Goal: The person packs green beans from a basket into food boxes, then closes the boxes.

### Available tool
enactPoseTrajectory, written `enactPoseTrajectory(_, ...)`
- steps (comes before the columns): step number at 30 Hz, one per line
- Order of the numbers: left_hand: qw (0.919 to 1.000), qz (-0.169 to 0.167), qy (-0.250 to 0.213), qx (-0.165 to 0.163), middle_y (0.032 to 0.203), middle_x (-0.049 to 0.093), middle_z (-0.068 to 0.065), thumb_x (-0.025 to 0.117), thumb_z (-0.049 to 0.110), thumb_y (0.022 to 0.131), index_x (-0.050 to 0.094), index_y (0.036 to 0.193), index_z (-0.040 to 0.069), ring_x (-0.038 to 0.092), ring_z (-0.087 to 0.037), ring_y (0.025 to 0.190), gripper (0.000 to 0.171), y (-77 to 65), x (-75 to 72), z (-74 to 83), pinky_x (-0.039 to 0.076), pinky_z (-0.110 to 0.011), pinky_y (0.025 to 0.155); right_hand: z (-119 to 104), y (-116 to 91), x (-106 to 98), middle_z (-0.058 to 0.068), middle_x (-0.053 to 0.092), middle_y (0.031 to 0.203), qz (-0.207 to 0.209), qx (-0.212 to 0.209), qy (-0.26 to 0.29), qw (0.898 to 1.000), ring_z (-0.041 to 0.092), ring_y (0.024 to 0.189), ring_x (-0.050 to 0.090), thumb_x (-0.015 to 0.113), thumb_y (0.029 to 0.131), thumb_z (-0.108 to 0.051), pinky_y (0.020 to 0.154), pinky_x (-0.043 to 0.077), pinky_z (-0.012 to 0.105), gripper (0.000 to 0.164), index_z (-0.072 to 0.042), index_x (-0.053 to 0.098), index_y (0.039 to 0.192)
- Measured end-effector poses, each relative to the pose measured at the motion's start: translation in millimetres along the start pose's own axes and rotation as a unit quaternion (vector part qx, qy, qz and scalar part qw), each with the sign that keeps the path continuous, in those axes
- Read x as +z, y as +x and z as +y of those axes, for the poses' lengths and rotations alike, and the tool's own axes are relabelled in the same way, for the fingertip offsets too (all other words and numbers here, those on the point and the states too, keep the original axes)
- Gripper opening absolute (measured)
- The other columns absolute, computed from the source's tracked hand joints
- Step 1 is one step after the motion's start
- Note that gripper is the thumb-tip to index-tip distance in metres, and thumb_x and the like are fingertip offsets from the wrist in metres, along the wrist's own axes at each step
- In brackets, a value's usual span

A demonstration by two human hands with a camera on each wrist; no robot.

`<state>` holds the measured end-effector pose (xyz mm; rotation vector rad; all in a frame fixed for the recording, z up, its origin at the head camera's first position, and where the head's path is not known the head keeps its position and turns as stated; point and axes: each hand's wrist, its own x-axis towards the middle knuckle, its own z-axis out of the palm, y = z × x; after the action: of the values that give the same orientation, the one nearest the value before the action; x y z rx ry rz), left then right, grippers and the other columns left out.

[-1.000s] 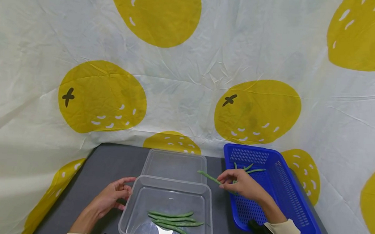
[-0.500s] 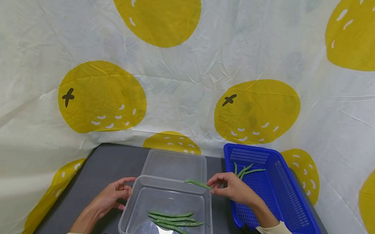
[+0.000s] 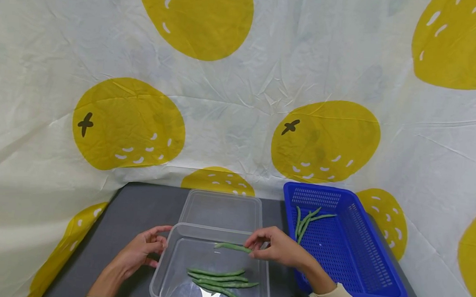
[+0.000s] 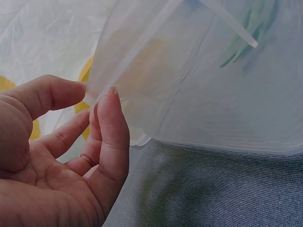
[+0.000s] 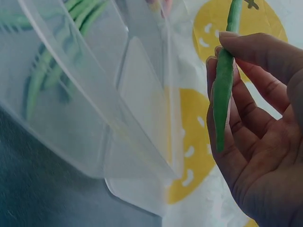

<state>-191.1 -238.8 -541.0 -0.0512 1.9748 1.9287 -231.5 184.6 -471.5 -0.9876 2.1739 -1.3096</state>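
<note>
In the head view my right hand [image 3: 277, 246] pinches a green bean [image 3: 232, 246] between thumb and fingers, over the right side of a clear plastic container [image 3: 155, 276]. In the right wrist view the bean [image 5: 223, 94] points up and down, with both ends free of the fingertips. Several green beans [image 3: 225, 278] lie side by side on the container's floor. My left hand [image 3: 143, 247] rests its loosely bent fingers at the container's left wall. In the left wrist view those fingertips meet the container's clear side [image 4: 189, 104].
A blue perforated basket [image 3: 374, 268] stands to the right, with several green beans [image 3: 304, 221] at its far left. A clear flat lid [image 3: 221, 207] lies behind the container on the dark grey table [image 3: 142, 206]. A fruit-print cloth [image 3: 230, 134] hangs at the back.
My right hand has moved left from the blue basket, carrying the bean over the near container. My left hand and the container have stayed in place.
</note>
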Motion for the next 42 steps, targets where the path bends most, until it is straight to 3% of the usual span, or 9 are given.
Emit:
enactPoseTrajectory(8, 1.0, -0.001, 0.0, 0.002, 0.098, 0.061, 0.0, 0.064, 0.009, 0.092, 0.037, 0.153, 0.004, 0.061, -0.021, 0.087, 0.066, 0.3, -0.6, -1.0, 0.055, -0.035, 0.061, 2, 8, 15, 0.006, 0.073, 0.108, -0.03, -0.027, 0.021, 0.999, 0.012, 0.092, 0.068, 0.073, 0.093, -0.014, 0.078, 0.058, 0.033, 0.022, -0.013, 0.074, 0.115)
enactPoseTrajectory(13, 1.0, -0.004, -0.002, 0.002, 0.098, 0.061, 0.0, 0.063, 0.009, 0.093, 0.037, 0.153, 0.003, 0.06, -0.02, 0.086, 0.066, 0.2, -0.8, -0.7, 0.055, -0.035, 0.06, 2, 8, 16, 0.008, 0.069, 0.123, -0.035, -0.015, 0.056, 0.998, 0.024, 0.109, 0.066, 0.071, 0.095, -0.014, 0.089, 0.057, 0.035, 0.035, -0.013, 0.067, 0.129)
enactPoseTrajectory(16, 1.0, -0.005, -0.005, 0.001, 0.098, 0.061, 0.0, 0.063, 0.01, 0.093, 0.037, 0.154, 0.004, 0.061, -0.021, 0.088, 0.066, -0.3, -0.5, -0.4, 0.056, -0.035, 0.061, 4, 5, 14, 0.009, 0.069, 0.123, -0.029, -0.007, 0.057, 0.998, 0.029, 0.109, 0.066, 0.071, 0.095, -0.014, 0.091, 0.056, 0.036, 0.034, -0.012, 0.067, 0.129)
enactPoseTrajectory(18, 1.0, -0.006, -0.005, 0.001, 0.099, 0.061, -0.001, 0.063, 0.01, 0.094, 0.037, 0.154, 0.004, 0.062, -0.022, 0.088, 0.066, -0.9, -0.4, -0.1, 0.056, -0.035, 0.061, 6, 2, 11, 0.01, 0.069, 0.121, -0.028, -0.009, 0.057, 0.998, 0.033, 0.107, 0.067, 0.07, 0.095, -0.013, 0.091, 0.056, 0.038, 0.032, -0.01, 0.067, 0.127)
enactPoseTrajectory(27, 1.0, -0.006, -0.004, 0.004, 0.098, 0.061, -0.001, 0.062, 0.008, 0.093, 0.037, 0.154, 0.004, 0.061, -0.02, 0.087, 0.065, -0.8, -0.4, -0.4, 0.056, -0.035, 0.061, 11, -10, -8, 0.013, 0.07, 0.117, -0.005, -0.001, 0.044, 0.999, 0.022, 0.1, 0.069, 0.068, 0.097, -0.012, 0.085, 0.058, 0.032, 0.027, -0.01, 0.069, 0.124)
enactPoseTrajectory(31, 1.0, -0.004, -0.004, 0.003, 0.098, 0.061, -0.001, 0.062, 0.007, 0.093, 0.037, 0.153, 0.003, 0.062, -0.021, 0.087, 0.066, -0.8, -0.5, -0.5, 0.056, -0.035, 0.061, 12, -15, -18, 0.017, 0.07, 0.116, 0.006, -0.002, 0.034, 0.999, 0.025, 0.1, 0.07, 0.067, 0.098, -0.014, 0.083, 0.058, 0.033, 0.027, -0.009, 0.068, 0.125)
enactPoseTrajectory(37, 1.0, -0.003, -0.003, 0.003, 0.098, 0.061, 0.0, 0.062, 0.008, 0.093, 0.037, 0.153, 0.003, 0.061, -0.021, 0.087, 0.066, -0.8, -0.2, -0.1, 0.056, -0.035, 0.061, 12, -24, -35, 0.013, 0.068, 0.12, 0.021, 0.02, 0.027, 0.999, 0.034, 0.105, 0.067, 0.065, 0.099, -0.014, 0.085, 0.057, 0.036, 0.028, -0.008, 0.067, 0.126)
enactPoseTrajectory(42, 1.0, -0.004, -0.004, 0.005, 0.097, 0.061, 0.0, 0.062, 0.007, 0.092, 0.036, 0.153, 0.002, 0.061, -0.021, 0.087, 0.067, -0.3, 0.1, -0.6, 0.056, -0.036, 0.061, 14, -31, -52, 0.01, 0.068, 0.121, 0.044, 0.041, 0.01, 0.998, 0.031, 0.107, 0.067, 0.065, 0.1, -0.018, 0.088, 0.056, 0.034, 0.027, -0.012, 0.067, 0.126)
